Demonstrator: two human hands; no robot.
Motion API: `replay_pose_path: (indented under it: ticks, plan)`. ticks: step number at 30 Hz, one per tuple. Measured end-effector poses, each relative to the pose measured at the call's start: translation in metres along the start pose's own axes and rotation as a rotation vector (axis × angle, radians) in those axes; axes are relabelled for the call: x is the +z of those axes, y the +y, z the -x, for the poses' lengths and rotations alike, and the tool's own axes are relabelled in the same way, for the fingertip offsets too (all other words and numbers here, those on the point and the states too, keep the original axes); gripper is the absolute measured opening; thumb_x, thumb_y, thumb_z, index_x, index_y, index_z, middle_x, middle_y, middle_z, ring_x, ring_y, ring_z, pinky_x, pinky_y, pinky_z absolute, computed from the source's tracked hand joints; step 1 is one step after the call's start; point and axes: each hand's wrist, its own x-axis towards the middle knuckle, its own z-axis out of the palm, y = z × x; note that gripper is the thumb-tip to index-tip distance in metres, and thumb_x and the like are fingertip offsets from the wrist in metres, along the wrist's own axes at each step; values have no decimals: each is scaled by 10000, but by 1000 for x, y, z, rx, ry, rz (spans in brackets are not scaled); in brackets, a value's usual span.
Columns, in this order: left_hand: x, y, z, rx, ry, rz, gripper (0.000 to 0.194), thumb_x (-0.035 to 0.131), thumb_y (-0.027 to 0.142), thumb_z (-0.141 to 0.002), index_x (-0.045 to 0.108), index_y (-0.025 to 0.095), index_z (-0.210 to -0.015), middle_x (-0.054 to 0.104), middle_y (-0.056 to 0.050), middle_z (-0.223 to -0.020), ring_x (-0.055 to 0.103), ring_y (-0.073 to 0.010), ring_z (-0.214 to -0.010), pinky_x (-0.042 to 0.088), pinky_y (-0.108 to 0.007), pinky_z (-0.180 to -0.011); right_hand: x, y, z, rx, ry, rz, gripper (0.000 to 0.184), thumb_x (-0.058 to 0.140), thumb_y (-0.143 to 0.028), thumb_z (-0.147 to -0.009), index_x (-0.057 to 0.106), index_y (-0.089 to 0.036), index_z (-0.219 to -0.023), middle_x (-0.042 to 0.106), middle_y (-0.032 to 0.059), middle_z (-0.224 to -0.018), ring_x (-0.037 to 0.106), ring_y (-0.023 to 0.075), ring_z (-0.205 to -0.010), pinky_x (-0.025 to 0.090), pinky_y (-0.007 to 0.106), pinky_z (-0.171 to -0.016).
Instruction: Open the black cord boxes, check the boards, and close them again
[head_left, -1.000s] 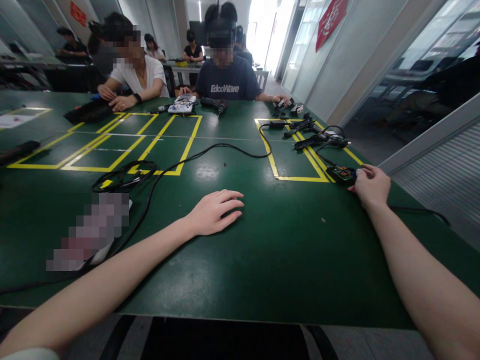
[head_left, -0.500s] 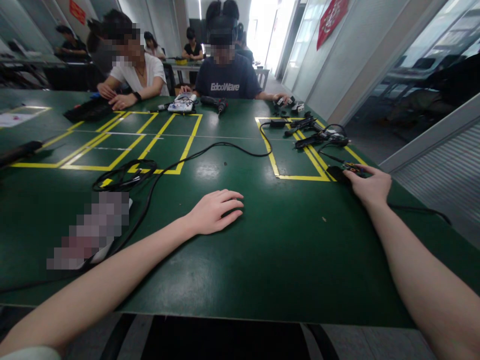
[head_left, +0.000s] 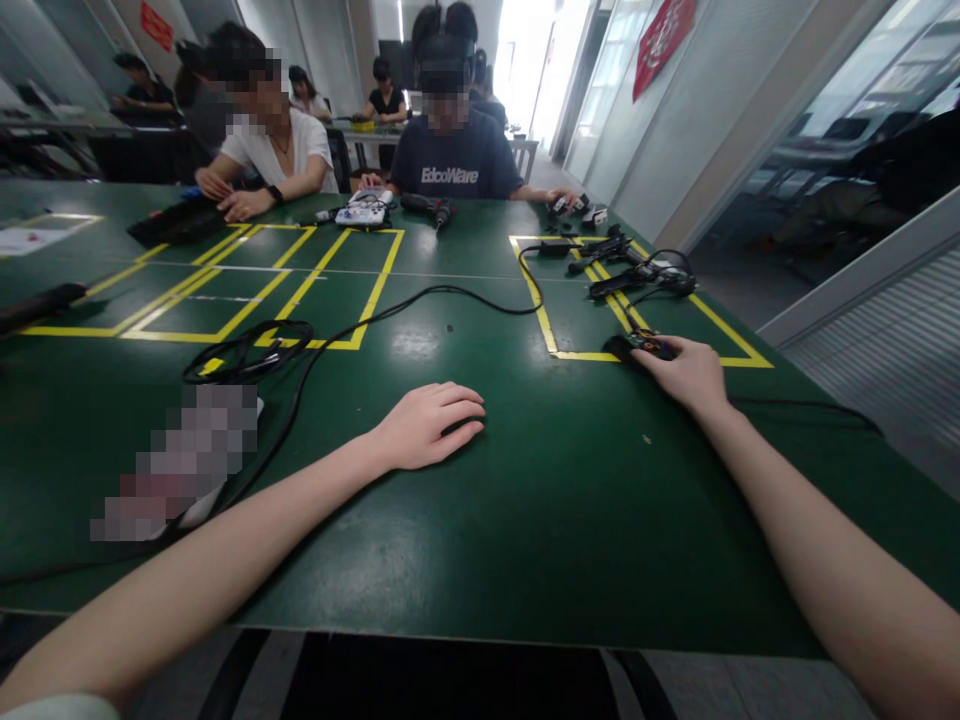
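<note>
My left hand (head_left: 431, 424) lies flat and open on the green table (head_left: 525, 520), near its middle, holding nothing. My right hand (head_left: 686, 372) is closed on a small black device with orange and green marks (head_left: 641, 347). The device rests on the table at the near edge of a yellow taped rectangle (head_left: 581, 356). A black cable (head_left: 810, 405) trails to the right from under my wrist.
Black tools and cables (head_left: 630, 270) lie in the far part of the taped rectangle. A coiled black cable (head_left: 247, 352) and a long cord (head_left: 420, 296) cross the table at left. Two seated people (head_left: 457, 150) work at the far edge. A blurred object (head_left: 180, 460) lies left.
My right hand has taken hold of the small black device and slid it left along the table, from right of the taped rectangle to its near edge. My left hand has stayed put.
</note>
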Motion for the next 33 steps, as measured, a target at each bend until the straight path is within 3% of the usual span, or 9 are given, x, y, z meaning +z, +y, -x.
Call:
replay_pose_path:
  ticks: [2,8,10,13,16,25,30,33]
  plan:
    - [-1,0,0,0,4,-1,284,472,331,-1075,706,174,-1112,750,-100,-1167,721,-214,-1037,586,-363,-910,10,-25,13,-47,-37,-55,439,730,-429,-790,788,-140,-1115,786,149,-1027,716,339,-945,551,415,-782]
    - [-1,3,-2,-1,79,-17,247,509,310,-1049,688,182,-1160,737,-116,-1209,706,-230,-1081,585,-397,-937,27,-99,76,-670,-356,-434,340,749,-375,-859,770,-174,-1132,777,98,-1033,734,260,-910,589,372,-799]
    - [-1,4,-2,-5,133,-12,241,549,324,-1024,682,184,-1168,742,-120,-1190,707,-234,-1064,586,-401,-918,25,-115,97,-866,-481,-524,326,747,-334,-888,751,-182,-1177,765,86,-1039,732,228,-917,588,340,-832]
    - [-2,5,-3,26,153,22,247,630,367,-974,686,175,-1120,762,-103,-1045,720,-219,-940,588,-361,-828,21,-128,117,-1017,-553,-596,341,739,-288,-910,714,-189,-1235,747,96,-1106,728,217,-980,586,317,-863]
    - [-2,5,-3,83,136,58,246,671,386,-950,687,170,-1066,763,-76,-931,717,-196,-826,571,-324,-749,19,-130,121,-1035,-542,-594,325,721,-270,-926,698,-196,-1241,738,94,-1096,723,214,-977,587,315,-848]
    - [-1,3,1,64,69,98,418,692,500,-915,671,185,-1188,775,-84,-973,735,-212,-862,578,-344,-789,20,-127,116,-1009,-489,-612,275,721,-283,-918,696,-197,-1178,736,78,-1029,714,205,-907,585,320,-792]
    - [1,3,1,-68,8,6,552,699,531,-889,630,178,-1308,753,-138,-1201,716,-293,-1128,547,-446,-992,20,-127,115,-994,-446,-671,284,727,-295,-914,706,-209,-1184,729,101,-1105,718,225,-968,603,353,-849]
    - [2,3,0,-93,-3,-5,508,701,516,-891,647,200,-1286,735,-126,-1271,652,-316,-1261,502,-491,-1080,24,-125,115,-986,-450,-671,285,718,-305,-923,715,-223,-1196,719,105,-1160,717,233,-1016,614,373,-877]
